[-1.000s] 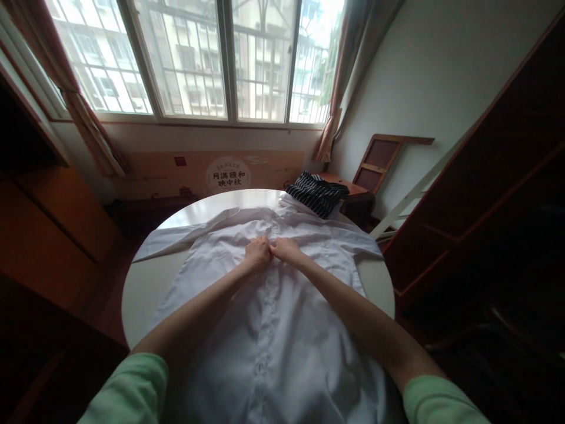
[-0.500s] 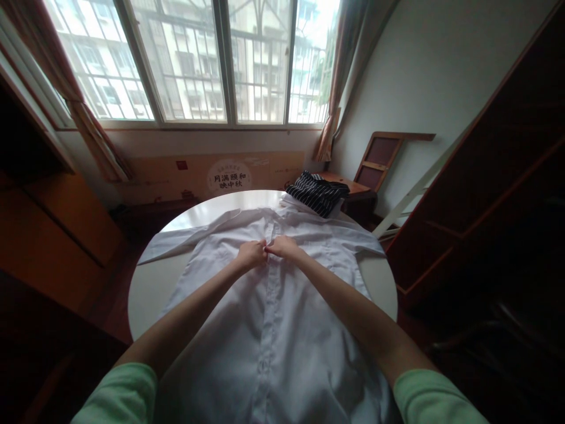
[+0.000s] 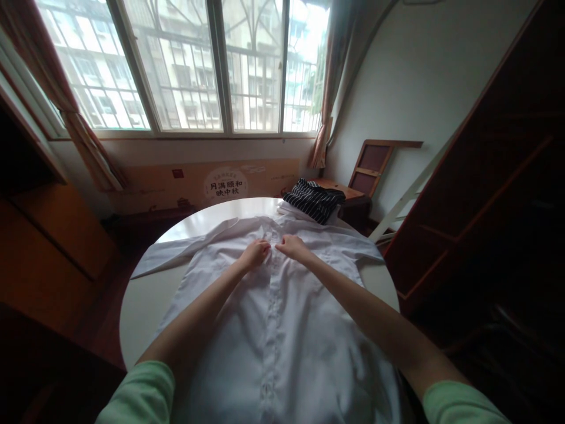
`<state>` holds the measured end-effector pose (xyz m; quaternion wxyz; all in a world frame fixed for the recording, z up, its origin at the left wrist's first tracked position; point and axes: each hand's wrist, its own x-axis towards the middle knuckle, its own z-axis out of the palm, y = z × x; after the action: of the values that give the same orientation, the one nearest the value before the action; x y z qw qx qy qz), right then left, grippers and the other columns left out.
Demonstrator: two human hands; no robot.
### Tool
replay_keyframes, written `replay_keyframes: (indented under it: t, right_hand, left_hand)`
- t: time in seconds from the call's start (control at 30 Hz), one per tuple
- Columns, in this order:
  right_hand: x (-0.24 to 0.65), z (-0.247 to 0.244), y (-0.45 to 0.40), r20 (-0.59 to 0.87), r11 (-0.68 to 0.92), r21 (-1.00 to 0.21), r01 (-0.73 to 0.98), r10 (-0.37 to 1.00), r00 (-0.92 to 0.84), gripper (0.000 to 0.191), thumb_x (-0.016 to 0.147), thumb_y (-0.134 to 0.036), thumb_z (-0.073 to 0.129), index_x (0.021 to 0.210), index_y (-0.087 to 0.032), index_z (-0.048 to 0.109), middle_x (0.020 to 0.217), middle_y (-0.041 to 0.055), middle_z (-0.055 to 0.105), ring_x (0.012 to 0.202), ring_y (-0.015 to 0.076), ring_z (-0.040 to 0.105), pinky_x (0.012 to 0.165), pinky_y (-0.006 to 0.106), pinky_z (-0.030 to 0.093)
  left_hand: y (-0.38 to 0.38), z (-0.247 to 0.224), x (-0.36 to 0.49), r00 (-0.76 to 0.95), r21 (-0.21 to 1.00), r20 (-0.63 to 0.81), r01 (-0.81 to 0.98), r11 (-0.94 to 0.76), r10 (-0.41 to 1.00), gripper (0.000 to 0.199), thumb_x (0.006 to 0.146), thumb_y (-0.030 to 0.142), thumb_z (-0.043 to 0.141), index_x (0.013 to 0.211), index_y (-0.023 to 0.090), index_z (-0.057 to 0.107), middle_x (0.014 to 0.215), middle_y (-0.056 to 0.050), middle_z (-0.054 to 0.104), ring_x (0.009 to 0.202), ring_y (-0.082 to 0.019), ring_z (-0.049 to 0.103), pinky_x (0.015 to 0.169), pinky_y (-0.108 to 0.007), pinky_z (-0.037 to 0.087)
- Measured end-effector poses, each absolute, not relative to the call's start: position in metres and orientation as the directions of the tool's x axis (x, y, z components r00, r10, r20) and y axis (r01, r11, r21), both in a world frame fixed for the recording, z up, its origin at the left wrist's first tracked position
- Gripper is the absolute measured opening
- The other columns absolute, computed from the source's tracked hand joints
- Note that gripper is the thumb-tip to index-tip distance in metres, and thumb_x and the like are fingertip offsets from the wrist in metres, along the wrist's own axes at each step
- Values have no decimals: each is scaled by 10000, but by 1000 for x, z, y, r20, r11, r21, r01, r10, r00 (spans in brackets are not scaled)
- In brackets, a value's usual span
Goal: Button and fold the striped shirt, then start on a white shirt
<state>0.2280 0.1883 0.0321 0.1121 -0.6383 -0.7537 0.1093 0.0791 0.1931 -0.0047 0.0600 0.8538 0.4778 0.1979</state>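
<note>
A white long-sleeved shirt [image 3: 238,330] lies spread front side up, its button placket running down the middle and its collar at the far end. My left hand [image 3: 256,253] is closed at the left side of the placket, near the collar, and pinches the cloth. Just across the placket, my right hand [image 3: 293,248] is also closed, thumb and finger pinching the shirt's edge. A small gap separates the two hands. Whatever button lies between the fingertips is too small to make out.
The shirt covers most of a round white table [image 3: 143,306]. Folded clothes, with a black striped garment [image 3: 314,200] on top, sit at its far right edge. Behind stand a wooden chair [image 3: 374,168] and a window; a dark red wooden panel [image 3: 445,235] leans at right.
My hands have moved slightly apart, from touching at the placket to a small gap. The head view has tilted up a little.
</note>
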Motion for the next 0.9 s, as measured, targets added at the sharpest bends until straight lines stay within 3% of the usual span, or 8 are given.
replay_keyframes:
  t: [0.17, 0.27, 0.37, 0.47, 0.57, 0.7, 0.83, 0.9]
  right_hand:
    - [207, 27, 188, 157, 156, -357, 921, 982, -106, 447, 745, -438, 485, 1036, -102, 532, 1028, 156, 609, 921, 237, 589, 749, 274, 424]
    - [200, 23, 192, 113, 124, -351, 928, 990, -89, 492, 740, -403, 498, 1103, -72, 491, 1058, 183, 596, 958, 244, 581, 763, 280, 424]
    - [202, 23, 198, -13, 95, -328, 940, 994, -105, 521, 747, -483, 467, 1047, -66, 552, 1001, 192, 625, 960, 268, 585, 740, 294, 435]
    - [206, 26, 202, -126, 131, -330, 935, 975, -181, 475, 743, -508, 460, 877, -90, 642, 871, 162, 665, 849, 260, 622, 673, 278, 447]
    - [206, 26, 201, -145, 188, -296, 937, 960, -239, 422, 681, -485, 547, 832, -108, 662, 832, 143, 673, 803, 259, 628, 646, 269, 448]
    - [205, 13, 195, -6, 221, -254, 942, 973, -230, 386, 698, -435, 541, 881, -112, 648, 916, 157, 658, 877, 258, 609, 699, 275, 437]
    - [213, -5, 189, 235, 214, -373, 903, 963, -131, 240, 751, -287, 494, 885, -129, 617, 860, 97, 661, 816, 174, 605, 715, 231, 415]
    - [217, -10, 189, 287, 222, -434, 873, 953, -100, 196, 764, -249, 481, 855, -136, 613, 825, 73, 659, 782, 151, 598, 710, 220, 408]
  left_hand:
    - [180, -14, 82, 376, 302, 329, 827, -474, 866, 216, 802, 126, 407, 779, 141, 621, 857, -84, 609, 830, -160, 552, 812, -281, 421]
    - [168, -18, 83, 389, 242, 370, 836, -492, 844, 229, 823, 132, 373, 843, 113, 600, 882, -114, 598, 830, -169, 555, 806, -278, 422]
    - [163, -16, 82, 391, 217, 362, 847, -485, 846, 221, 809, 116, 382, 912, 114, 578, 895, -117, 607, 827, -174, 571, 776, -266, 422]
    - [168, -10, 83, 220, 269, 289, 916, -299, 932, 233, 812, 148, 391, 965, 124, 565, 858, -115, 631, 792, -188, 595, 707, -269, 421]
    - [177, -7, 84, 66, 326, 203, 936, -131, 977, 254, 830, 224, 394, 996, 139, 566, 864, -120, 643, 795, -203, 603, 668, -272, 414]
    - [178, -13, 85, 105, 323, 235, 929, -180, 966, 254, 835, 258, 399, 990, 177, 584, 946, -93, 620, 841, -180, 584, 704, -257, 408]
    - [171, -17, 82, 139, 324, 301, 916, -238, 943, 237, 811, 302, 465, 958, 181, 605, 955, -74, 577, 910, -173, 541, 785, -259, 397]
    - [170, -16, 80, 136, 340, 314, 908, -245, 940, 220, 799, 303, 496, 942, 189, 617, 952, -64, 563, 947, -172, 520, 828, -263, 382]
